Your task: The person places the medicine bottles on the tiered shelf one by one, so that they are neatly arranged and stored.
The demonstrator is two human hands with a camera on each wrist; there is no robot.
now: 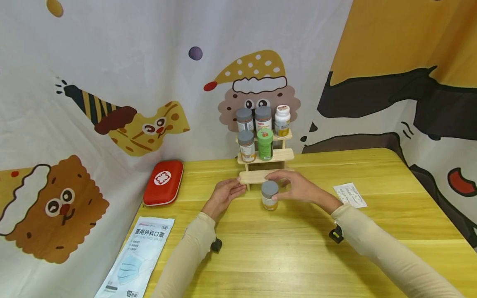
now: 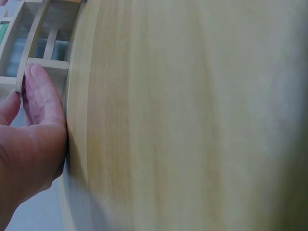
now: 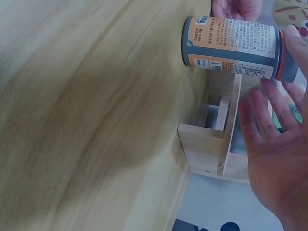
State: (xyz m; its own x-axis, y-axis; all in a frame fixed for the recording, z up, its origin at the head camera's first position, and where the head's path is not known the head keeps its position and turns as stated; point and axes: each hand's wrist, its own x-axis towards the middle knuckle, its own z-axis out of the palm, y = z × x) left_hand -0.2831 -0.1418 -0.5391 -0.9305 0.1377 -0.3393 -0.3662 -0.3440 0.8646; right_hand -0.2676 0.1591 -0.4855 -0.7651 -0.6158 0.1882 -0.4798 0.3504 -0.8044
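Observation:
A three-tier wooden stand (image 1: 283, 155) stands against the back cloth. My left hand (image 1: 225, 194) pinches the left end of its lowest step between thumb and fingers; the left wrist view shows this hand (image 2: 36, 130) at the step's edge. In front of that step, my right hand (image 1: 298, 187) grips a grey-lidded supplement bottle (image 1: 270, 195) near its lid. The bottle is upright; whether its base touches the table cannot be told. In the right wrist view, its printed orange-and-white label (image 3: 231, 43) faces the camera.
On the middle step are a grey-lidded bottle (image 1: 247, 147) and a green bottle (image 1: 265, 145). Two grey-lidded bottles and a white bottle (image 1: 282, 121) fill the top. A red case (image 1: 163, 183), mask packet (image 1: 136, 256) and white blister pack (image 1: 350, 195) lie on the table (image 1: 283, 256).

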